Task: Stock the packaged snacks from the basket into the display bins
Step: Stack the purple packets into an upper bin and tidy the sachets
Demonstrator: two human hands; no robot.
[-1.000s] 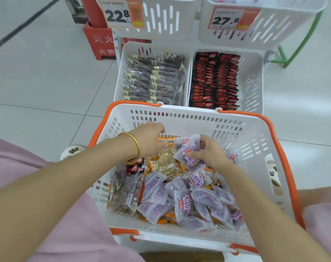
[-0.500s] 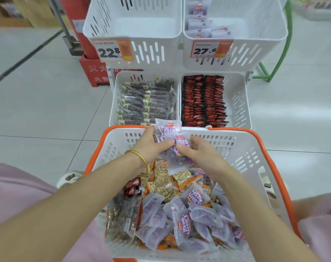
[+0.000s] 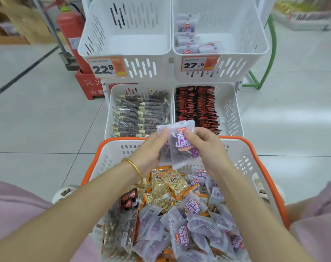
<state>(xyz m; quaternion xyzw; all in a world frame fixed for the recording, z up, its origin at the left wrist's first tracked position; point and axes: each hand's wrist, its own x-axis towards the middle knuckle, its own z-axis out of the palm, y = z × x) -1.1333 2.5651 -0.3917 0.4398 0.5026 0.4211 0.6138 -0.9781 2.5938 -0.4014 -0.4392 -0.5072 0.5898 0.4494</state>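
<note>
A white basket with an orange rim (image 3: 255, 146) sits in front of me, full of purple, orange and dark snack packets (image 3: 181, 220). Above its far edge my left hand (image 3: 151, 150) and my right hand (image 3: 204, 146) together hold a small stack of purple packets (image 3: 177, 146), thumbs on top. The upper right display bin (image 3: 242, 59) holds a few purple packets of the same kind (image 3: 189, 42). The upper left bin (image 3: 96, 44) is bare inside.
Lower left bin (image 3: 109, 110) holds dark clear packets, lower right bin (image 3: 234, 114) red-black ones. Price tags read 22.8 (image 3: 106, 68) and 27.6 (image 3: 196, 64). A red fire extinguisher (image 3: 70, 35) stands left of the rack, a green frame (image 3: 268, 59) to its right. Tiled floor around.
Both hands came up out of the basket with the purple packets and now hold them higher, over the far rim. My view tilted up, showing more of the upper bins.
</note>
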